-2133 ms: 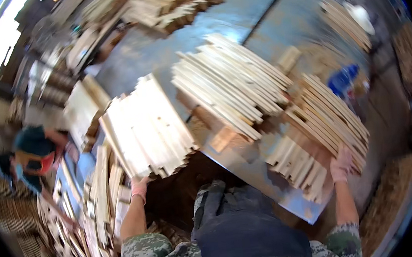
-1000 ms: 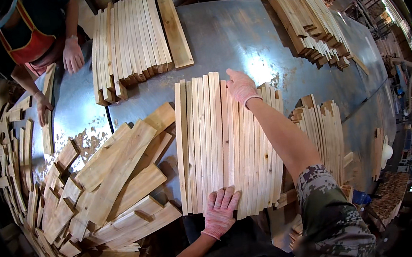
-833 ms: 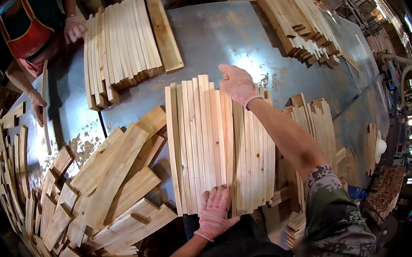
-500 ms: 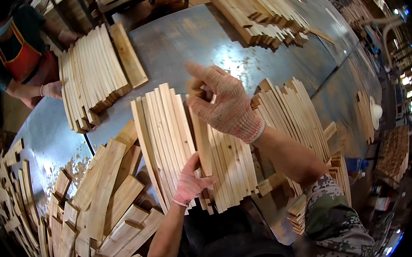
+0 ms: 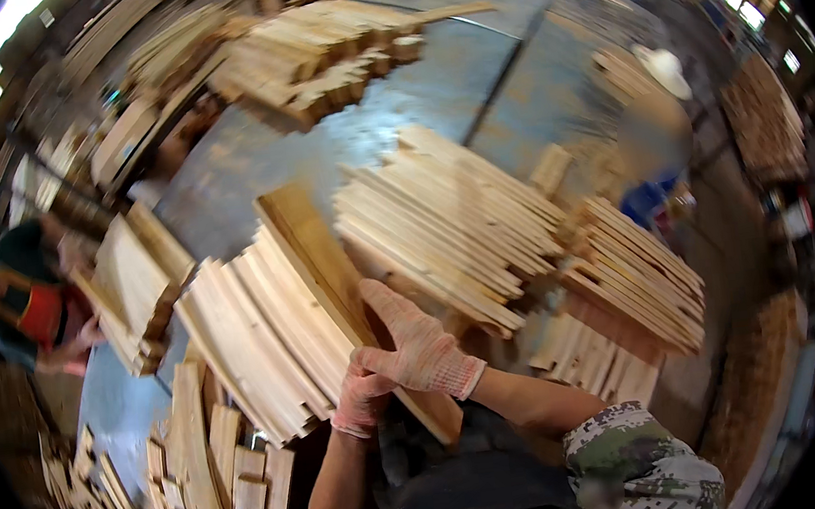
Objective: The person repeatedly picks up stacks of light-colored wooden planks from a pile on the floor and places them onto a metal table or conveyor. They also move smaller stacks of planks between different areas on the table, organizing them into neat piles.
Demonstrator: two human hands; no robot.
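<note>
A wooden board (image 5: 313,254) slants from the middle of the table down toward my body, its broad face tilted along the right edge of a row of pale wooden strips (image 5: 253,315). Low on it, my left hand (image 5: 361,398) in a pinkish knit glove grips the board's left side. My right hand (image 5: 419,346), gloved alike, lies against its right side, with its thumb crossing over the left hand. The undersides of the fingers are hidden behind the board.
Another slanting stack of strips (image 5: 449,225) lies to the right, with shorter stacks (image 5: 643,274) beyond it. Loose boards (image 5: 194,446) pile up at the lower left. A co-worker (image 5: 25,305) handles boards at the far left. More boards (image 5: 317,50) lie at the back of the metal table (image 5: 247,147).
The view has swung to the right. My right hand has come down from above the strips to the board beside my left hand. The board now stands out tilted from the row.
</note>
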